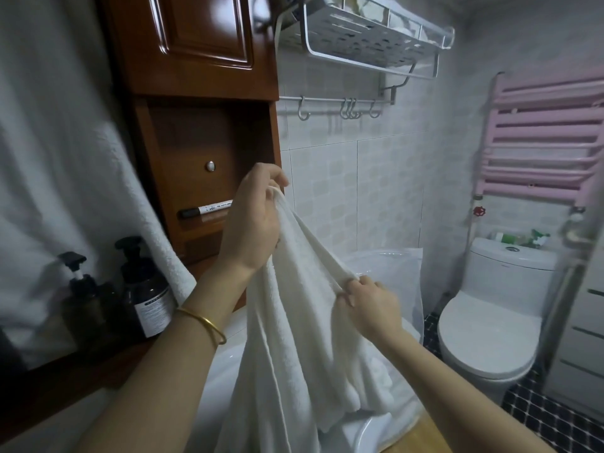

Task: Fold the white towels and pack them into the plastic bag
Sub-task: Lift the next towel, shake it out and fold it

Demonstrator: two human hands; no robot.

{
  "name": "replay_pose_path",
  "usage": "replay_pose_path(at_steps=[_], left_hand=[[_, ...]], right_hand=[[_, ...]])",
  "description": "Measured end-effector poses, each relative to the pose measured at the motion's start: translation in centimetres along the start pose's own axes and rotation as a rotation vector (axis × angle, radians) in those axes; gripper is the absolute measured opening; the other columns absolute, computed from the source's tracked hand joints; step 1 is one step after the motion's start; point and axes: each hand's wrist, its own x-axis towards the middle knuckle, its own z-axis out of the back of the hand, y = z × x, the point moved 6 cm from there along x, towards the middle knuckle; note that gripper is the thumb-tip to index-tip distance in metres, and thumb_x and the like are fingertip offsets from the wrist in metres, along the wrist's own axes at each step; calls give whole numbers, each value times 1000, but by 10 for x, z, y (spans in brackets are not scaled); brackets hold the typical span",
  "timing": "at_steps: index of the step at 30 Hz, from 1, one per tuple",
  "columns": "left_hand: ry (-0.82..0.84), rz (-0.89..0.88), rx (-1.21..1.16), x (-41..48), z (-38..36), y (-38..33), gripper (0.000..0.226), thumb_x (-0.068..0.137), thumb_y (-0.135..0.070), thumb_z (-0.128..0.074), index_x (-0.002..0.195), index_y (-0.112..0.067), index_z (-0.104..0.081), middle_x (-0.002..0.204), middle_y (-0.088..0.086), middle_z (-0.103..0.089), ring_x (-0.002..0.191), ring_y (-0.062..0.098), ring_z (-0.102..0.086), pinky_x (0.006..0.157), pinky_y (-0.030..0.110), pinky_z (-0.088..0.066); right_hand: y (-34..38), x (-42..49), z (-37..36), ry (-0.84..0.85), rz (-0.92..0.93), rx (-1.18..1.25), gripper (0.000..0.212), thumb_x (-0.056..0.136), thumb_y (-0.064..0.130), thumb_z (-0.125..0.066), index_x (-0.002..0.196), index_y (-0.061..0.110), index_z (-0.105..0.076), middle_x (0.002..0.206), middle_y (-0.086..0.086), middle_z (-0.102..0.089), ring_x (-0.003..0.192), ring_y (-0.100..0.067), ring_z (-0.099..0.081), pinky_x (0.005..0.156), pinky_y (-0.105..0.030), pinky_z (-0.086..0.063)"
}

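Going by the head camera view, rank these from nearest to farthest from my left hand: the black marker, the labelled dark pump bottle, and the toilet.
1. The black marker: on the wooden cabinet ledge, right beside the left hand, which grips the white towel.
2. The labelled dark pump bottle: lower left, on the counter.
3. The toilet: far right, on the floor by the tiled wall.

towel [294, 338] hangs over sink [222, 377], bottles [147, 289] at left, plastic bag [395, 263] behind it, toilet [490, 325] to the rt.
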Motion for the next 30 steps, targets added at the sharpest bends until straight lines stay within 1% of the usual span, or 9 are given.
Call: replay_pose_path(at_steps=[5,11,14,18,20,23,26,28,30], left_hand=[[-60,-2,2,2,3,-1,22,96,-8,-35,102,-27,-42,91,-24,-46,87,5,-54,68,6,-44],[-59,8,0,3,1,3,25,95,-3,-37,104,-26,-43,93,-25,-45,91,2,-53,74,2,-44],[-64,14,5,3,2,6,26,96,-1,-37,105,-25,-43,94,-25,-45,92,1,-52,78,7,-45],[-80,28,-21,1,7,12,24,96,-4,-34,104,-24,-44,91,-22,-46,83,8,-52,72,24,-48],[-101,40,11,-1,12,19,22,95,-7,-34,105,-23,-45,90,-22,-46,81,3,-54,68,17,-47],[-159,66,97,-9,22,35,22,95,-2,-37,106,-18,-46,87,-24,-46,82,-14,-51,67,5,-41],[-181,220,210,-22,35,60,17,93,-4,-40,101,-16,-49,79,-12,-52,74,6,-56,59,25,-43],[-10,298,335,-27,30,69,15,93,-12,-43,102,-17,-55,77,-6,-58,77,22,-61,59,26,-43],[191,353,291,-33,11,64,21,92,-31,-52,110,-24,-59,87,-10,-64,89,17,-64,69,26,-49]], right_hand=[[-15,-8,-25,194,18,93,30,90,39,-44,92,16,-63,94,-1,-56,95,-26,-50,75,-33,-46],[-13,-29,-51,276,118,294,27,87,40,-56,68,21,-52,79,4,-50,78,-19,-48,61,-29,-32],[-21,-25,-54,214,-8,376,29,90,28,-56,65,13,-51,72,1,-50,71,-20,-50,61,-33,-34],[-53,-18,-48,57,-412,864,25,83,19,-67,64,6,-62,55,0,-49,55,-16,-45,51,-27,-32],[-66,-14,-40,10,-497,973,27,84,19,-68,61,10,-58,50,2,-43,50,-12,-39,43,-21,-28],[-82,2,-9,-107,-548,1040,19,81,19,-73,68,7,-66,53,0,-48,51,-12,-41,44,-22,-31],[-82,21,34,-274,-544,1096,12,78,14,-73,72,4,-68,54,2,-51,53,-11,-44,40,-13,-34],[-62,30,58,-297,-423,1034,14,75,12,-68,63,9,-62,53,5,-48,53,-10,-42,41,-14,-33],[-30,31,75,-269,-247,925,17,72,8,-65,59,11,-56,51,9,-46,49,-5,-40,43,-13,-31]])
